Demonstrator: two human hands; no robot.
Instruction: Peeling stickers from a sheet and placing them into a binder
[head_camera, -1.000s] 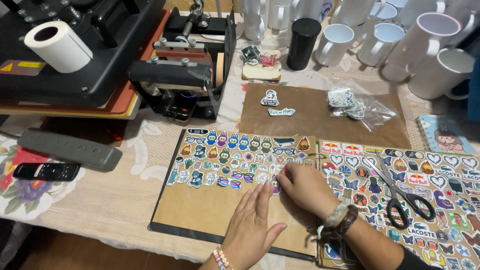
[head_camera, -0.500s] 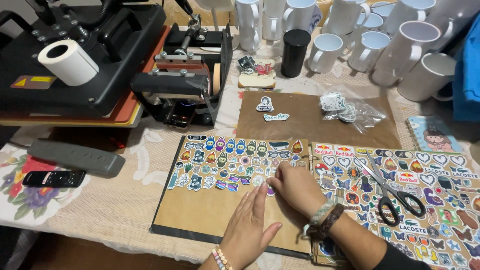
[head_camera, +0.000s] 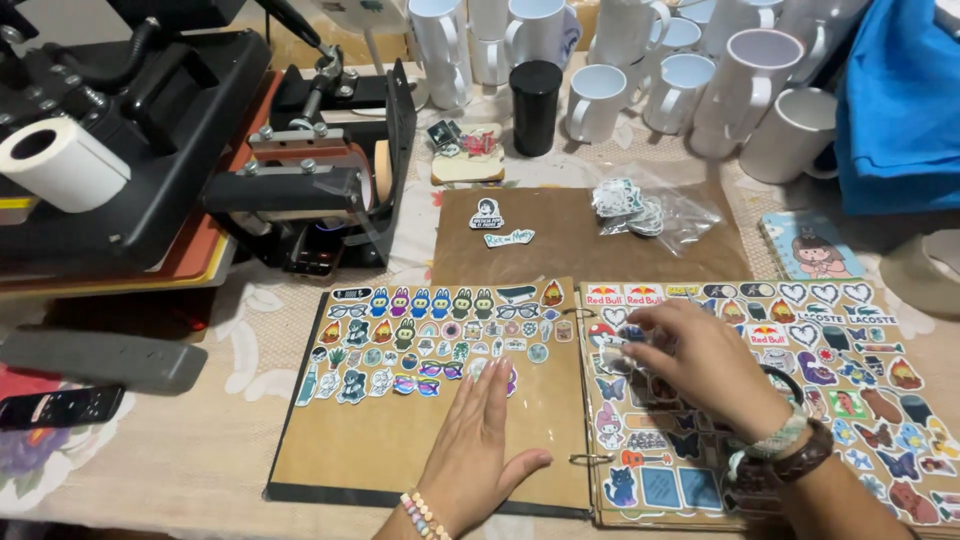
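Note:
A brown sticker album lies open in front of me. My left hand (head_camera: 480, 440) rests flat, fingers together, on the bare lower part of the left page (head_camera: 380, 460), just under its rows of small cartoon stickers (head_camera: 420, 335). My right hand (head_camera: 700, 365) hovers over the crowded right page (head_camera: 860, 400). Its blurred fingertips pinch a small pale sticker near the page's upper left. The wrist wears bracelets and hides part of the page.
Behind the album lies a brown sheet (head_camera: 570, 250) with two stickers (head_camera: 487, 215) and a clear bag of stickers (head_camera: 640, 205). White mugs (head_camera: 740, 80) and a black cylinder (head_camera: 535, 105) stand at the back. Heat presses (head_camera: 130, 180) and a phone (head_camera: 55, 405) are on the left, blue cloth (head_camera: 900, 100) on the right.
My right hand has moved from the middle of the left page across the rings to the right page. My left hand stays flat on the left page. The camera has moved closer.

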